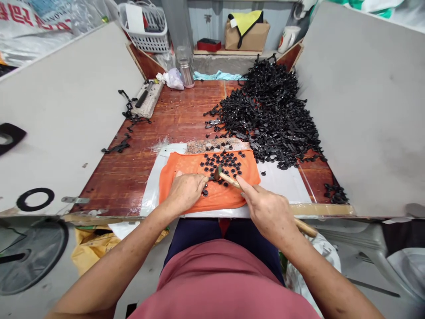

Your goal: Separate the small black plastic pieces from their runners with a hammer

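Observation:
An orange cloth (186, 168) lies on a white sheet at the near edge of a wooden worktable, with several small black round parts (224, 161) scattered on it. My left hand (184, 191) rests on the cloth with its fingers curled, pinching a small black part at its fingertips. My right hand (267, 210) grips the wooden handle of a small hammer (229, 178), forefinger stretched along the handle. The hammer head (217, 173) hovers just beside my left fingertips.
A big heap of black plastic strips (268, 110) covers the table's right half. Grey boards (365, 102) wall in both sides. A brush block (148, 98), loose black pieces (128, 117), a jar (186, 68) and a basket (146, 26) stand at the back left.

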